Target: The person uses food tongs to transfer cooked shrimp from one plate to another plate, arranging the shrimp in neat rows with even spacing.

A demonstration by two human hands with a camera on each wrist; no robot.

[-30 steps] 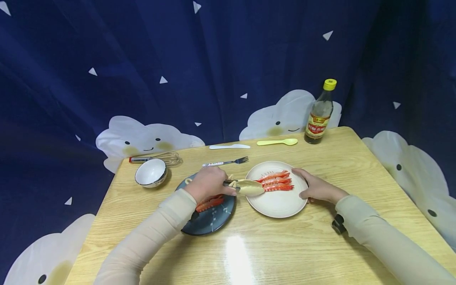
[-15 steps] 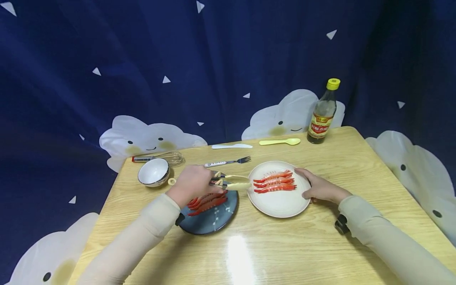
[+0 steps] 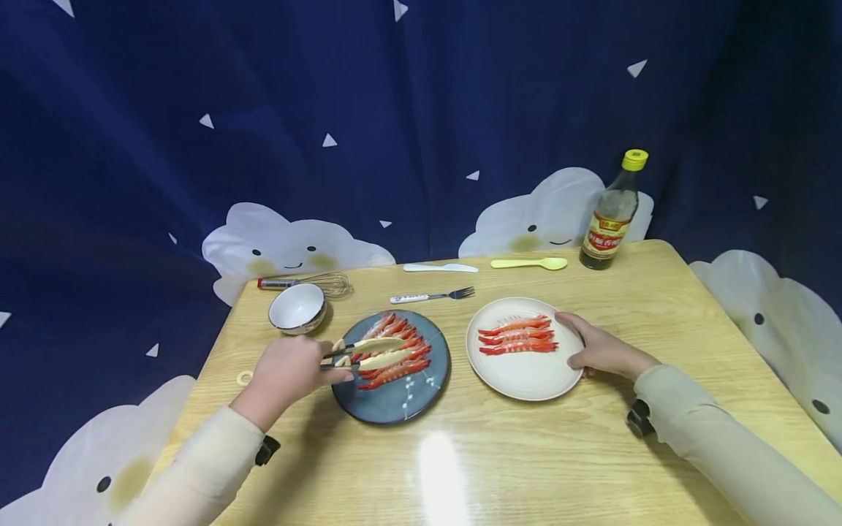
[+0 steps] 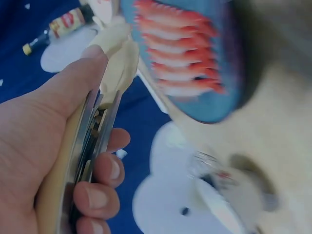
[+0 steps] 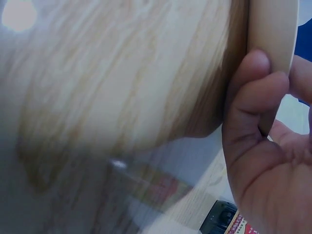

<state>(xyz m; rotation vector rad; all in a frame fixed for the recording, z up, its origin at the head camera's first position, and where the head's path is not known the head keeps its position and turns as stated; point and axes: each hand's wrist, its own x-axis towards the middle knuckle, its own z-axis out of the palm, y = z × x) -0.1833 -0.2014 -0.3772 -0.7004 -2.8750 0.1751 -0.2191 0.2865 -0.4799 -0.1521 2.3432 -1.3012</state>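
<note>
My left hand (image 3: 292,376) grips a pair of tongs (image 3: 378,352) with cream tips and metal arms, fingers curled round the arms in the left wrist view. In the head view the tips overlap several red-and-white shrimp (image 3: 395,372) on a dark blue plate (image 3: 368,410); nothing shows between the tips in the left wrist view. My right hand (image 3: 601,349) holds the right rim of a white plate (image 3: 520,383), thumb on top and fingers below the edge. Three shrimp (image 3: 520,346) lie side by side on that plate.
Behind the plates lie a fork (image 3: 434,296), a white knife (image 3: 441,268) and a yellow spoon (image 3: 529,264). A bowl (image 3: 298,308) and a whisk (image 3: 329,283) are at the back left. A dark bottle (image 3: 612,215) with a yellow cap stands at the back right.
My left hand has drawn the tongs leftward from the white plate to over the blue plate, uncovering the shrimp there. My right hand keeps its hold on the white plate.
</note>
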